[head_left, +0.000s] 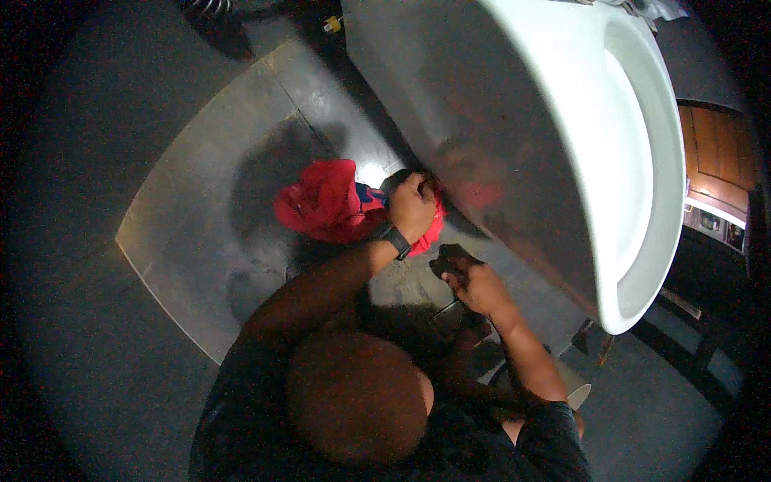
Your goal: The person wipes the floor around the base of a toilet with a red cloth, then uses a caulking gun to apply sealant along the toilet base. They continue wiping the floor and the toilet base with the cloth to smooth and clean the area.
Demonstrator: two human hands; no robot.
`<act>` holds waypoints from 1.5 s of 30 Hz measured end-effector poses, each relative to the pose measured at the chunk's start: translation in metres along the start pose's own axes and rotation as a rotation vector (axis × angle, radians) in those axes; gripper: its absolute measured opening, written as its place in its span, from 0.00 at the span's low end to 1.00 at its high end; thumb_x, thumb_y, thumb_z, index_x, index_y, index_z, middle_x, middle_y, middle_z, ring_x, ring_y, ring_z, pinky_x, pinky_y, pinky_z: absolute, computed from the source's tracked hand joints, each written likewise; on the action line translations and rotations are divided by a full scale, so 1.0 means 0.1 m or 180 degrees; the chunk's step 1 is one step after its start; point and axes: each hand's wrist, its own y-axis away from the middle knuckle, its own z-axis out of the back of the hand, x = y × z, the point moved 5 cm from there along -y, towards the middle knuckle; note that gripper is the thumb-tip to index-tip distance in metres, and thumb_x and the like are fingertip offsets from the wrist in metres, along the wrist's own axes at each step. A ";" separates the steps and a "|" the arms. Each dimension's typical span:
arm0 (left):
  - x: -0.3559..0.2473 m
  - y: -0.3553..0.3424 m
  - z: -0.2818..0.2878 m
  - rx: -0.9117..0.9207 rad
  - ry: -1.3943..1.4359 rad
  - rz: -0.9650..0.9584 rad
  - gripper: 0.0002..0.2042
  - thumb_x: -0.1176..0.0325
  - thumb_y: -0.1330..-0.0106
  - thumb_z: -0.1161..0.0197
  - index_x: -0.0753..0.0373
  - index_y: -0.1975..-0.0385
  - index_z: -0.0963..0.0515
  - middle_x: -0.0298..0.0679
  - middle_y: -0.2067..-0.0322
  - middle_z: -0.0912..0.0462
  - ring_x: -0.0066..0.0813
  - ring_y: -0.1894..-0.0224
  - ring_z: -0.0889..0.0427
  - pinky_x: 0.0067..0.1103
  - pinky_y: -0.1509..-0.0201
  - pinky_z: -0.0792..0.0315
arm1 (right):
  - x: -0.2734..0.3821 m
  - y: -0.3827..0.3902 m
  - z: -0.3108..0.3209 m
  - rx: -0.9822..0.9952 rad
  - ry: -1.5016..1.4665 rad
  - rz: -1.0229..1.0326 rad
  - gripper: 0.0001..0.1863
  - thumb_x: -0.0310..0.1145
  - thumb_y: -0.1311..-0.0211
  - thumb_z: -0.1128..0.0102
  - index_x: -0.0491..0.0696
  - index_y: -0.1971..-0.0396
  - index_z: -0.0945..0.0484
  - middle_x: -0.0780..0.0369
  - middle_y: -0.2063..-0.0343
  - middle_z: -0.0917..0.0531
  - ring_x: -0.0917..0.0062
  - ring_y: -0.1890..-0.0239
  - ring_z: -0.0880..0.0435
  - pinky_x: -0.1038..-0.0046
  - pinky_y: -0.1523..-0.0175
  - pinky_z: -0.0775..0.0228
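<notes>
On the grey sheet-like floor panel (193, 233) lies a bunched red cloth (321, 201) with a dark blue patterned part. My left hand (411, 207), a black watch on its wrist, is closed at the cloth's right part, beside the glossy dark side panel (474, 96) of a white tub-like basin (634, 177); what its fingers grip is hidden. Below and to the right, my right hand (482, 285) is closed on a dark object (458, 259), too shadowed to identify.
A dark ribbed hose (205, 12) and a small yellow item (331, 24) lie at the top. A wooden cabinet (715, 153) stands beyond the basin at the right. A pale rounded rim (580, 395) shows low at the right.
</notes>
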 end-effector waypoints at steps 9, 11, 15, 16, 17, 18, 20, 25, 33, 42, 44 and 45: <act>0.37 -0.12 -0.21 -0.0466 0.1292 0.1249 0.10 0.77 0.43 0.40 0.69 0.63 0.17 0.49 0.66 0.13 0.44 0.62 0.15 0.29 0.54 0.25 | -0.08 -0.13 -0.23 -0.0301 -0.0287 0.0397 0.21 0.43 0.33 0.39 0.51 0.44 0.23 0.47 0.59 0.15 0.45 0.57 0.16 0.50 0.51 0.23; 0.42 -0.11 -0.30 -0.0208 0.1021 0.1464 0.09 0.78 0.45 0.39 0.69 0.64 0.18 0.47 0.67 0.14 0.44 0.64 0.16 0.29 0.55 0.25 | -0.10 -0.10 -0.24 -0.0145 -0.0357 0.0267 0.22 0.43 0.34 0.38 0.51 0.43 0.24 0.47 0.58 0.15 0.46 0.56 0.16 0.50 0.50 0.23; 0.53 -0.01 -0.47 0.0007 0.0643 0.1965 0.08 0.76 0.41 0.44 0.64 0.65 0.19 0.42 0.72 0.16 0.37 0.68 0.16 0.31 0.62 0.24 | -0.18 -0.05 -0.30 0.0109 -0.0630 -0.0204 0.21 0.36 0.35 0.35 0.43 0.45 0.22 0.44 0.53 0.17 0.48 0.49 0.17 0.61 0.44 0.25; 0.52 0.05 -0.53 0.0188 0.0549 0.1937 0.08 0.74 0.40 0.43 0.65 0.65 0.19 0.45 0.71 0.15 0.40 0.67 0.16 0.32 0.61 0.23 | -0.20 -0.05 -0.32 0.0097 -0.0704 -0.0198 0.21 0.36 0.35 0.34 0.43 0.45 0.22 0.44 0.52 0.17 0.49 0.49 0.17 0.61 0.44 0.25; 0.49 0.11 -0.60 0.0365 0.0458 0.1912 0.08 0.73 0.39 0.43 0.66 0.65 0.18 0.48 0.69 0.15 0.43 0.66 0.15 0.34 0.60 0.23 | -0.23 -0.04 -0.33 0.0097 -0.0786 -0.0236 0.21 0.35 0.35 0.34 0.43 0.45 0.22 0.44 0.52 0.17 0.49 0.49 0.16 0.62 0.44 0.25; 0.45 0.15 -0.64 0.0361 0.0330 0.1761 0.09 0.71 0.39 0.43 0.67 0.65 0.18 0.52 0.68 0.14 0.46 0.65 0.14 0.36 0.59 0.22 | -0.25 -0.05 -0.34 0.0042 -0.0690 -0.0146 0.21 0.35 0.35 0.34 0.42 0.46 0.22 0.44 0.52 0.17 0.50 0.50 0.16 0.62 0.45 0.25; 0.31 0.33 -0.89 0.0990 0.0118 0.1755 0.10 0.68 0.38 0.41 0.67 0.67 0.16 0.52 0.67 0.13 0.47 0.64 0.14 0.36 0.59 0.22 | -0.33 -0.02 -0.38 0.0067 -0.0481 -0.0244 0.19 0.34 0.35 0.34 0.41 0.48 0.21 0.44 0.53 0.17 0.51 0.51 0.16 0.62 0.47 0.24; -0.03 0.59 -1.05 0.1682 -0.0464 0.0944 0.11 0.62 0.40 0.36 0.64 0.70 0.15 0.51 0.66 0.13 0.49 0.64 0.13 0.37 0.60 0.22 | -0.46 0.21 -0.36 -0.0174 -0.0214 0.0120 0.17 0.42 0.37 0.35 0.46 0.55 0.18 0.47 0.64 0.15 0.45 0.61 0.17 0.50 0.53 0.23; -0.49 0.42 0.19 0.1275 0.0697 -0.0726 0.06 0.68 0.35 0.37 0.63 0.67 0.20 0.48 0.69 0.14 0.41 0.66 0.14 0.33 0.61 0.23 | -0.73 0.26 -0.46 0.0685 0.0574 -0.0349 0.15 0.41 0.37 0.39 0.47 0.57 0.18 0.48 0.62 0.15 0.50 0.56 0.17 0.51 0.55 0.23; -0.04 0.32 0.93 0.0879 -0.1220 -0.0648 0.13 0.70 0.26 0.44 0.70 0.48 0.23 0.44 0.52 0.16 0.28 0.49 0.20 0.23 0.42 0.28 | -0.18 -0.01 -0.25 -0.2169 0.0080 0.0537 0.13 0.39 0.39 0.41 0.47 0.63 0.15 0.50 0.66 0.13 0.53 0.61 0.12 0.52 0.54 0.19; 0.01 0.55 0.72 0.1116 -0.1411 -0.0366 0.13 0.71 0.27 0.43 0.71 0.47 0.23 0.43 0.52 0.16 0.28 0.50 0.19 0.23 0.44 0.28 | -0.24 0.03 -0.44 -0.1379 -0.0411 0.0129 0.14 0.40 0.39 0.40 0.45 0.63 0.15 0.51 0.66 0.13 0.54 0.61 0.12 0.52 0.54 0.19; -0.05 0.61 0.68 0.1104 -0.1422 -0.0272 0.13 0.71 0.28 0.43 0.71 0.47 0.23 0.43 0.53 0.16 0.28 0.51 0.19 0.22 0.45 0.27 | -0.25 0.08 -0.51 -0.1078 -0.0608 0.0008 0.14 0.40 0.40 0.40 0.44 0.63 0.16 0.51 0.65 0.13 0.54 0.61 0.12 0.52 0.55 0.19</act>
